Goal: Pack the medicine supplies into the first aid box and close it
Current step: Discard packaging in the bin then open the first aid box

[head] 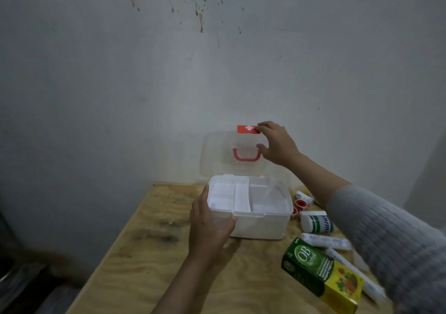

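A translucent white first aid box [263, 224] stands open on a wooden table [144, 260], with a white divided tray inside. Its clear lid [217, 154] stands upright, with a red handle and a red latch [248, 129] at the top edge. My right hand [277, 143] grips the lid's top right edge beside the latch. My left hand [208, 229] holds the box's front left corner. To the right of the box lie a green and yellow carton [321, 275], a white bottle [316, 223], wrapped bandage rolls [325, 241] and red tape rolls [301, 204].
A stained grey wall rises right behind the table. The table's left edge drops off to a dark floor at the lower left. My right sleeve covers part of the supplies at the right edge.
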{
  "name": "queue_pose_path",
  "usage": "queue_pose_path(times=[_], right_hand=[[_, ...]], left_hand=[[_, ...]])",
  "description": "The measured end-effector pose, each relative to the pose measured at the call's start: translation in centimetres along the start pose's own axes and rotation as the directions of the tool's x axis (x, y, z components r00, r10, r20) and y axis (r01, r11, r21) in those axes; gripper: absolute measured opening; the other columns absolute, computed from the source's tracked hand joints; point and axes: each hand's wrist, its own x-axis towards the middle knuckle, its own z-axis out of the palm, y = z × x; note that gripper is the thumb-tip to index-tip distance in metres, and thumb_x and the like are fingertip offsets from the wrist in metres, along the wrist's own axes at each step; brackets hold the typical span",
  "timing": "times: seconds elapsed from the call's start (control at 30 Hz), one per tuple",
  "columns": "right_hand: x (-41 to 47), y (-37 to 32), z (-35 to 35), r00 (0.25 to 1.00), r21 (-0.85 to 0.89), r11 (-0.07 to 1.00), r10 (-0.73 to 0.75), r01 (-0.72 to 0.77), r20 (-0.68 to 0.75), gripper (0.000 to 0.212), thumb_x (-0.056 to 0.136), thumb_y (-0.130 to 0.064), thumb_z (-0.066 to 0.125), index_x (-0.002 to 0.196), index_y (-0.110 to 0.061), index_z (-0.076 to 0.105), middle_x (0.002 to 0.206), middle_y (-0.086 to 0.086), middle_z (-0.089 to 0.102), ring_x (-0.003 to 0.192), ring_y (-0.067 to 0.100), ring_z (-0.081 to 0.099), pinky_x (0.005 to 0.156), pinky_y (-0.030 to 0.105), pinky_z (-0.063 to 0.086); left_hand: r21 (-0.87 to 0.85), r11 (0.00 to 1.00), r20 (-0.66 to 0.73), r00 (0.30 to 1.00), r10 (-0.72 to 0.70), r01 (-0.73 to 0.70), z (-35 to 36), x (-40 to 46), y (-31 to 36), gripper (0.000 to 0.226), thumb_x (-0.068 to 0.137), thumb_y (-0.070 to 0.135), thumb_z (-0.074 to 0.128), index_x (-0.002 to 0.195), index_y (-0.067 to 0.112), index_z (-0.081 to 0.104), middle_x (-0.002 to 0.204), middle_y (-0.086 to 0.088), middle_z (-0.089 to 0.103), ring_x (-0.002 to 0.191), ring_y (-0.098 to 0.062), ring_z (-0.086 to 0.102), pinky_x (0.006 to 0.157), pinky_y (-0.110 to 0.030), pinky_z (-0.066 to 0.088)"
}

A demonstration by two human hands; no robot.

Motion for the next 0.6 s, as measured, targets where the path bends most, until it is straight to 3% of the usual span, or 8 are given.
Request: queue_pose_path(times=[0.27, 0.37, 0.47, 0.6], right_hand=[[1.3, 0.7, -0.4, 0.991, -0.026, 0.999, 0.024, -0.021, 0.133, 0.062, 0.077, -0.028, 0.068, 0.134, -0.018, 0.043, 0.142, 0.006, 0.046, 0.129, 0.027, 0.043, 0.107, 0.056, 0.035], [0.1, 0.6, -1.5, 0.994, -0.001, 1.0, 0.001, -0.001, 0.108, 0.064, 0.079, -0.031, 0.066, 0.137, -0.021, 0.04, 0.148, 0.004, 0.04, 0.136, 0.025, 0.036, 0.111, 0.058, 0.028], [-3.3, 0.5, -3.6, 0.997, 0.039, 0.999, -0.036, 0.033, 0.074, 0.058, 0.082, -0.03, 0.065, 0.134, -0.017, 0.044, 0.145, 0.006, 0.044, 0.133, 0.023, 0.04, 0.111, 0.045, 0.033], [-10.9, 1.4, -6.9, 0.973, 0.097, 0.993, 0.039, -0.062, 0.226, 0.035, 0.082, -0.027, 0.068, 0.115, -0.019, 0.062, 0.122, 0.003, 0.063, 0.113, 0.017, 0.056, 0.101, 0.035, 0.043]], left_hand=[[-0.008, 0.999, -0.011, 0.999, -0.049, 0.049, 1.0, 0.7, -0.3, 0.096, 0.066, 0.046, 0.074, 0.142, 0.036, 0.016, 0.138, 0.007, 0.034, 0.126, -0.014, 0.035, 0.095, -0.038, 0.048], [-0.012, 0.998, -0.008, 0.998, -0.06, 0.06, 1.2, 0.9, -0.6, 0.097, 0.065, 0.048, 0.073, 0.142, 0.034, 0.017, 0.135, 0.005, 0.035, 0.123, -0.017, 0.039, 0.091, -0.042, 0.052], [-0.018, 0.998, -0.004, 0.998, -0.061, 0.061, 1.2, 1.0, -1.0, 0.096, 0.065, 0.046, 0.074, 0.143, 0.033, 0.019, 0.135, 0.003, 0.036, 0.124, -0.019, 0.04, 0.092, -0.044, 0.05], [-0.024, 1.0, -0.002, 1.0, -0.018, 0.018, 1.0, 1.0, -1.2, 0.091, 0.067, 0.047, 0.074, 0.141, 0.03, 0.023, 0.136, 0.002, 0.035, 0.124, -0.02, 0.04, 0.093, -0.044, 0.049]])
